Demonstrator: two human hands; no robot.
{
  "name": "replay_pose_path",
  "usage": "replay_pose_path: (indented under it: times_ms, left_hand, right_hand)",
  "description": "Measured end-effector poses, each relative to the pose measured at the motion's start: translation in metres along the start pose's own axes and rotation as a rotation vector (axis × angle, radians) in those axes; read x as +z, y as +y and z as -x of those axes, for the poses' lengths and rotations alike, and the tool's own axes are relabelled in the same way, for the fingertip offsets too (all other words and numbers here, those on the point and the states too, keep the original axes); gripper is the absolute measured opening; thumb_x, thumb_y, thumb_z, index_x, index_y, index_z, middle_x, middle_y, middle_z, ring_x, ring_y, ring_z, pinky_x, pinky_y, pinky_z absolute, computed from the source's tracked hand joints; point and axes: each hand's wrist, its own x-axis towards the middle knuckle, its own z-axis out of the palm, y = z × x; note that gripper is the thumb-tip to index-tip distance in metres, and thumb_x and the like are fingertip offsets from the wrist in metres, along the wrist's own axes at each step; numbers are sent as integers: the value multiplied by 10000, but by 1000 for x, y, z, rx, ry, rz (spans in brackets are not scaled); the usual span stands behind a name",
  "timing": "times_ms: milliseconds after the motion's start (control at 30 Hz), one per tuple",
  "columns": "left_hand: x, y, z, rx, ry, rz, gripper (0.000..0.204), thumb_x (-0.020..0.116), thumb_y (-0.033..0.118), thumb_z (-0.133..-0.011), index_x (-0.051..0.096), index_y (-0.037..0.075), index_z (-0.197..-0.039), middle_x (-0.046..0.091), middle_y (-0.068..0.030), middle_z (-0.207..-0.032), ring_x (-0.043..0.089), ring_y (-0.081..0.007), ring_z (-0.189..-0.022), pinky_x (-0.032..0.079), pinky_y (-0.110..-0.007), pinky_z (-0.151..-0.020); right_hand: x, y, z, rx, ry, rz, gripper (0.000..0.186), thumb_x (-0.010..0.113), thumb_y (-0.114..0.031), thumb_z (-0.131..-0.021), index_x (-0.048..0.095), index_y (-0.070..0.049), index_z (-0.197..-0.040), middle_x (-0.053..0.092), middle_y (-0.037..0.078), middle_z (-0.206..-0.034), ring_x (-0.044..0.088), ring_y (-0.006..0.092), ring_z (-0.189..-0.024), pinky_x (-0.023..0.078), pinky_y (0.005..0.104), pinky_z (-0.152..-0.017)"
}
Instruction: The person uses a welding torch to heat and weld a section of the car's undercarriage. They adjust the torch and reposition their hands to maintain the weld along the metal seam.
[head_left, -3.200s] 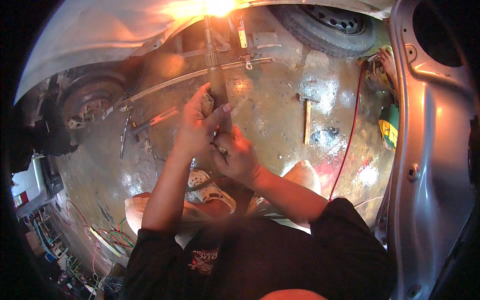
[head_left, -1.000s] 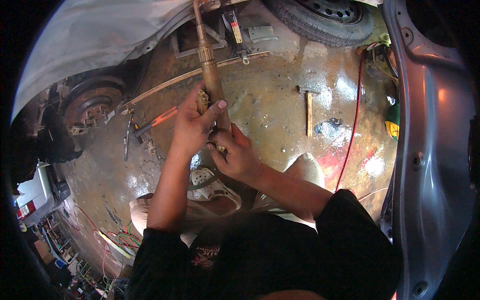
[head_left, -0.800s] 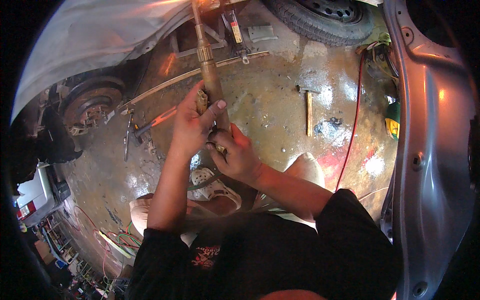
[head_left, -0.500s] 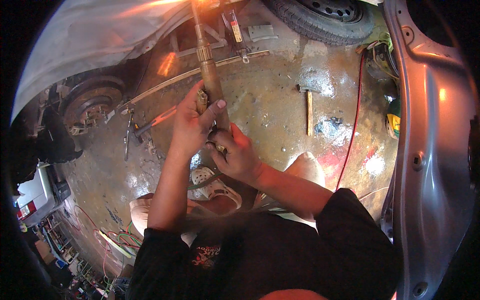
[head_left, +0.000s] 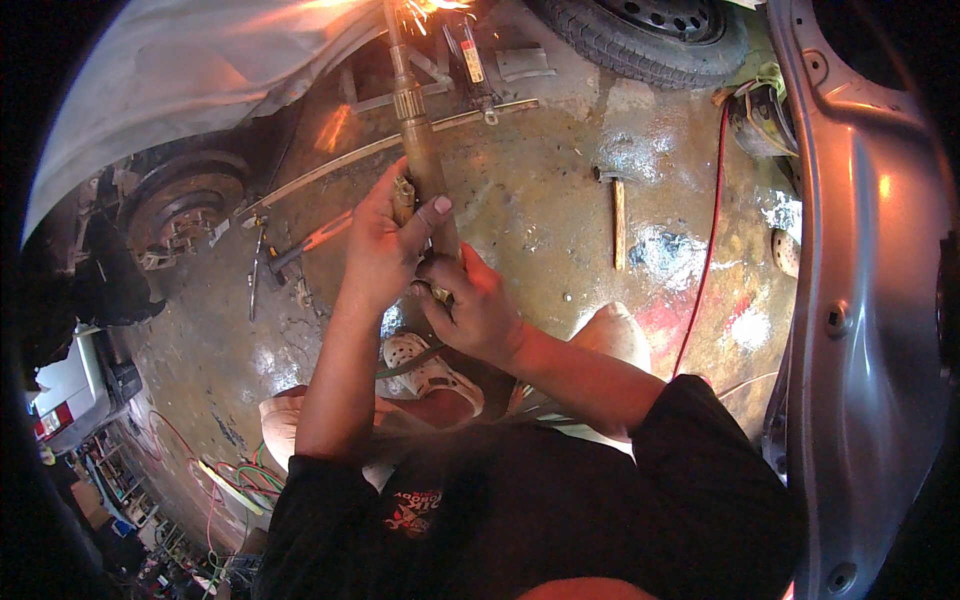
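A long brass torch (head_left: 420,140) runs up from my hands to sparks (head_left: 432,8) and an orange glow at the top edge, beside the white car body panel (head_left: 180,80). Near the torch's valve, my left hand (head_left: 390,240) is closed round the body, thumb across it. Lower down, my right hand (head_left: 465,305) is also closed on the torch, by its hose end. A greenish hose (head_left: 410,362) hangs below, over my clog. Fingers behind the torch are hidden.
Tire (head_left: 660,55); hammer (head_left: 618,220); orange-handled tool (head_left: 322,235); long strip (head_left: 330,160); brake disc (head_left: 185,200); red hose (head_left: 710,240); bucket (head_left: 760,120); grey door panel (head_left: 860,300); someone else's clog (head_left: 785,250); tangled hoses (head_left: 240,480).
Sparks show again at the torch tip after dimming a second ago. My grip looks the same. The hand seen far right earlier is gone; a clog now shows behind the door panel.
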Motion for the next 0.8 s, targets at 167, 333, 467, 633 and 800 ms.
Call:
replay_pose_path:
  times_ms: [167,333,467,633,800]
  left_hand:
    - [1,-3,0,-1,11,-13,533,769,151,-989,563,20,-1462,673,16,-1016,593,-76,-903,509,-260,-785]
    - [1,1,1,-34,2,-2,561,777,173,-987,552,16,-1476,683,10,-1065,605,-87,-958,508,-264,-841]
    - [-1,3,1,-40,-24,-3,599,785,205,-982,543,13,-1496,674,18,-1098,599,-93,-1002,492,-263,-901]
    - [-1,-3,1,-46,-3,-6,591,782,197,-984,543,14,-1492,680,13,-1089,602,-86,-980,500,-266,-878]
    - [0,-4,1,-45,24,-29,593,786,186,-980,540,5,-1489,694,-2,-1051,613,-81,-927,522,-268,-810]
  right_hand:
    - [-1,-1,-2,-12,4,-6,180,758,-170,-915,653,-117,-1051,622,219,-1003,690,425,-744,581,489,-632]
    - [-1,1,0,-9,-4,-9,179,759,-165,-914,652,-109,-1046,618,220,-997,686,427,-740,580,493,-636]
    - [0,1,-1,-19,4,-26,180,761,-165,-913,653,-110,-1045,616,216,-989,683,422,-731,579,496,-637]
    - [1,3,1,-9,-6,-18,196,768,-162,-908,647,-110,-1053,616,212,-994,683,419,-726,577,495,-634]
    - [0,0,1,16,-8,-15,205,771,-158,-903,643,-109,-1055,617,214,-1004,687,420,-728,579,488,-633]
